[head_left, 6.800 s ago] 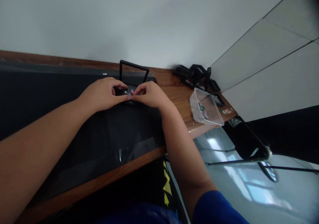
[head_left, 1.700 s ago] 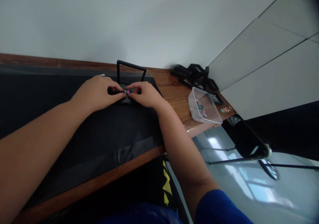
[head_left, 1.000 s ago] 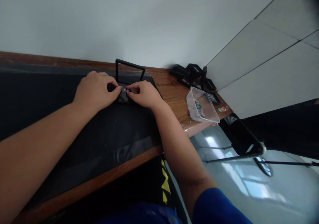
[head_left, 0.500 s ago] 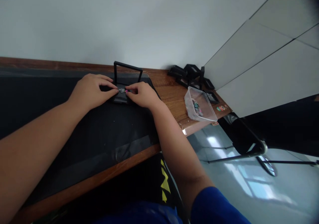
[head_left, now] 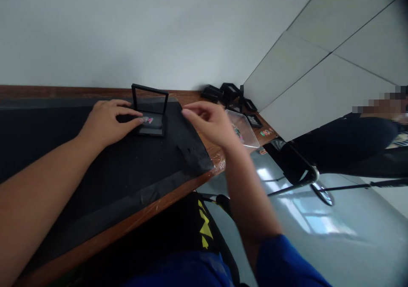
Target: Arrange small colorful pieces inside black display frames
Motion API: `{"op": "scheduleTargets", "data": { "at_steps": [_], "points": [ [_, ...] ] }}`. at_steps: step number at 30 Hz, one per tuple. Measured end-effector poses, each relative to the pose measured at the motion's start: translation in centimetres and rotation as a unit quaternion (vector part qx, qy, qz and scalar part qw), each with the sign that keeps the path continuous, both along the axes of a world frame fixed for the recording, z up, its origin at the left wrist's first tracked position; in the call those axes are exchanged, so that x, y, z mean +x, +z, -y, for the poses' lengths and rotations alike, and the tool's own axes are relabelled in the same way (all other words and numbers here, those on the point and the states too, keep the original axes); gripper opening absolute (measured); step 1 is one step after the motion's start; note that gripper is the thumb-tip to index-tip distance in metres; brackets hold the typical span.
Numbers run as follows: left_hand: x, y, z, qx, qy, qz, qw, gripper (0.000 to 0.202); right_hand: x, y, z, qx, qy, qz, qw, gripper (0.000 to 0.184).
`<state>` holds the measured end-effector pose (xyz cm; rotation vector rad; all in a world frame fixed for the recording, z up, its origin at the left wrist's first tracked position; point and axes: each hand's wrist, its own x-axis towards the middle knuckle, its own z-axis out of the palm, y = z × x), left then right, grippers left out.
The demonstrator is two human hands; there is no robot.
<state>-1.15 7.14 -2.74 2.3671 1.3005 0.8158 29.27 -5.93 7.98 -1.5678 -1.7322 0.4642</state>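
Note:
An open black display case (head_left: 163, 125) lies on the black mat, its framed lid with a clear pane tilted up. Inside its base is a small pink and silver charm-like piece (head_left: 149, 120); its exact kind is too small to tell. My left hand (head_left: 108, 121) reaches over the case's left side, thumb and forefinger closed together at the edge of this piece. To the right of the case, my right hand (head_left: 210, 121) hovers above the mat's end. Its thumb and forefinger are curved, tips slightly apart, with nothing visible between them.
Beyond my right hand stands a clear plastic box (head_left: 251, 136) holding small coloured pieces. Several black cases (head_left: 231, 90) are heaped against the wall. Small round coloured items (head_left: 266, 132) lie near the table's far end. A person's dark-clothed leg (head_left: 350, 140) is at the right.
My right hand has left the small piece and moved right, away from the case. My left hand stays at the piece. The view has shifted to the right.

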Motion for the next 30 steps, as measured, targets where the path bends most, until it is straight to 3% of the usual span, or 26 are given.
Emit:
{"op": "scheduleTargets", "data": {
  "at_steps": [3,5,8,11,14,20,30],
  "points": [
    [0.3,1.5,0.8,-0.056,0.087,0.064,0.993,0.049,8.0,2.7,2.6,0.050,-0.175,0.148,0.972,0.044],
    [0.7,2.4,1.3,-0.095,0.126,0.068,0.985,0.056,12.5,3.3,3.0,-0.067,-0.239,0.280,0.928,0.038],
    [1.1,3.3,1.8,-0.125,0.168,0.045,0.977,0.073,15.8,2.3,2.8,-0.268,-0.205,0.431,0.837,0.040],
    [1.5,3.5,1.9,-0.127,0.165,0.012,0.978,0.079,15.6,0.7,2.6,-0.326,-0.175,0.495,0.787,0.044],
    [1.7,3.8,1.9,-0.131,0.159,-0.036,0.978,0.080,14.7,-0.1,2.6,-0.328,-0.173,0.508,0.777,0.038],
    [2.0,4.2,2.2,-0.138,0.160,-0.101,0.972,0.078,14.2,-0.1,2.8,-0.324,-0.180,0.512,0.775,0.029],
    [2.0,4.0,2.2,-0.132,0.152,-0.092,0.975,0.082,13.9,-0.3,2.1,-0.309,-0.161,0.499,0.793,0.043]
  ]
}}
